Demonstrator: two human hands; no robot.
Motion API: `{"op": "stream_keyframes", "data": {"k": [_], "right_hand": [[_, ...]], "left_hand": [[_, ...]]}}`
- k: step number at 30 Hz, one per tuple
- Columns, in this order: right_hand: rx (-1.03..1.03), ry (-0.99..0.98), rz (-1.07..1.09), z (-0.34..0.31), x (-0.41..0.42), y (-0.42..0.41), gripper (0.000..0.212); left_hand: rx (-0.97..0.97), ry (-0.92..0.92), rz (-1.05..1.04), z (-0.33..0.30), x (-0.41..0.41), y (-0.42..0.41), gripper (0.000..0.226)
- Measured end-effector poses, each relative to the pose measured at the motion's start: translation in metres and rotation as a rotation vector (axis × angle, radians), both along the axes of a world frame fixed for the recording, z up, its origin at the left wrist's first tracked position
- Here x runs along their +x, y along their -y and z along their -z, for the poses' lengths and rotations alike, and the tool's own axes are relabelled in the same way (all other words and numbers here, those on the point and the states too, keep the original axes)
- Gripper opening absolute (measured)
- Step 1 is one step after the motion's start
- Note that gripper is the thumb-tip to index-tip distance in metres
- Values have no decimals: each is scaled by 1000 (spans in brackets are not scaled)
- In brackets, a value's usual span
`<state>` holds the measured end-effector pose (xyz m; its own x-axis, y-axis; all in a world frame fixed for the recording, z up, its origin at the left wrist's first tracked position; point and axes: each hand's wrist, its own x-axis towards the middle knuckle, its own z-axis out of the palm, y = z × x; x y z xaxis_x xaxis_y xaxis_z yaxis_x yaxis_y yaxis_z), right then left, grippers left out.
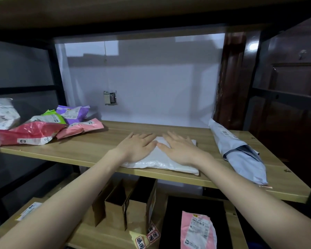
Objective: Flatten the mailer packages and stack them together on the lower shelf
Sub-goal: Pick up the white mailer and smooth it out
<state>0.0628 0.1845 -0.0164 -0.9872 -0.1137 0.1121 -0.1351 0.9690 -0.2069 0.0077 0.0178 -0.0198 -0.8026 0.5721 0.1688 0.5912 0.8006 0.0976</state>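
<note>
Wood shelf [97, 141] w/ white wall behind. White mailer [162, 161] lies flat near front edge, long axis running left-right. Left hand [136, 146] & right hand [180, 150] both flat on it, fingers straight, pressing down, gripping nothing. Other mailers [48, 126] piled far left

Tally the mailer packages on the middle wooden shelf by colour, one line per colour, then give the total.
White: 2, the white mailer under both hands, and a white one at the left edge
Red: 1
Pink: 1
Green: 1
Purple: 1
Grey-blue: 1
Total: 7
</note>
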Motion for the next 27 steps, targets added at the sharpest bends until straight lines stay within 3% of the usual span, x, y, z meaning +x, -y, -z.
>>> {"op": "stream_keyframes", "data": {"k": [5,27], "right_hand": [[7,17,-43,6,3,-9,63],[77,174,-55,16,-2,-9,65]], "left_hand": [[55,28,23,11,-2,3,52],[-43,192,16,19,-7,2,48]]}}
